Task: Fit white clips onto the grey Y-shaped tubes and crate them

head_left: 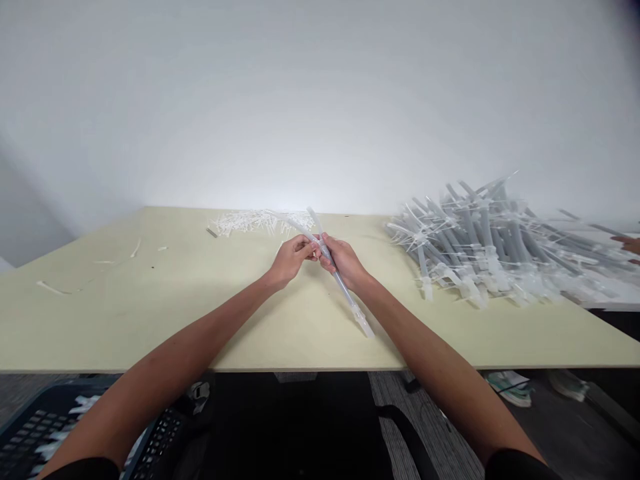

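My left hand (291, 260) and my right hand (341, 261) meet above the middle of the pale yellow table (165, 313). Together they grip a thin grey plastic tube (342, 288) with a translucent flat fitting (363, 324) at its near end. The tube's near end slants down toward me and hangs just above the tabletop. A thinner, clear curved strip (293, 225) runs from my fingers toward the far left. Exactly how the pieces join is hidden inside my fingers.
A large heap of similar grey tubes (480, 250) lies at the right. Small white plastic pieces (260, 222) lie in a pile at the back. A co-worker's hand (631, 245) enters at the right edge. A dark plastic crate (50, 427) sits below the table's front edge at the left.
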Action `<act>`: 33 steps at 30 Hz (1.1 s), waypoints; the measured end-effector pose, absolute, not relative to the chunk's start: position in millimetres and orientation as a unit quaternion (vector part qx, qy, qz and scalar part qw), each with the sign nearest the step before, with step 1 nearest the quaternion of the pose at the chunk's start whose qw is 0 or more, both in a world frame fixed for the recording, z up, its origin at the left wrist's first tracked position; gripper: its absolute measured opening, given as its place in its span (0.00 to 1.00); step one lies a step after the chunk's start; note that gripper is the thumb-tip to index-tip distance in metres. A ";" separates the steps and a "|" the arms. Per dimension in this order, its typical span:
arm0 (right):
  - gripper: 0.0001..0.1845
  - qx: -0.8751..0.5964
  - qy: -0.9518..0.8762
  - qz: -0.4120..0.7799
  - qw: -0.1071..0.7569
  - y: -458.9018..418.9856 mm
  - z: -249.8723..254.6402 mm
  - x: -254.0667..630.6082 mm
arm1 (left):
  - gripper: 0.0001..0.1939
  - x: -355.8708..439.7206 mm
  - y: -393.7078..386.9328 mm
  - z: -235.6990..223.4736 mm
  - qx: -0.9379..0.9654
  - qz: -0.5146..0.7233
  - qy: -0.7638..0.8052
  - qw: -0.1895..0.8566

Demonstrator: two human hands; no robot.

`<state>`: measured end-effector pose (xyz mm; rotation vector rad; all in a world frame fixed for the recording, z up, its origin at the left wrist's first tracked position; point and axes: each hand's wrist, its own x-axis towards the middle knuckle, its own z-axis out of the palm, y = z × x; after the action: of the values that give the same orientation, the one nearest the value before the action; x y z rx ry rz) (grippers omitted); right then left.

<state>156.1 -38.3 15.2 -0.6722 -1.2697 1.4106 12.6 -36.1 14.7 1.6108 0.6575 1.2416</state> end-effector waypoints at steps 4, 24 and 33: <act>0.22 -0.304 -0.529 0.592 0.527 -40.8 17.7 155.0 | 0.15 14.0 -34.9 13.2 0.660 0.517 0.266 0.476; 0.17 -0.418 -0.601 0.408 0.546 -22.5 7.2 162.7 | 0.22 1.5 -25.6 3.9 0.784 0.368 0.380 0.324; 0.19 -0.434 -0.581 0.451 0.520 -20.8 7.2 165.9 | 0.20 -43.9 26.9 -27.7 0.816 0.258 0.517 0.012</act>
<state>165.9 -20.8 7.2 -1.0416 -1.3930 1.0802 -43.9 26.9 -27.7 2.5442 1.6133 0.8051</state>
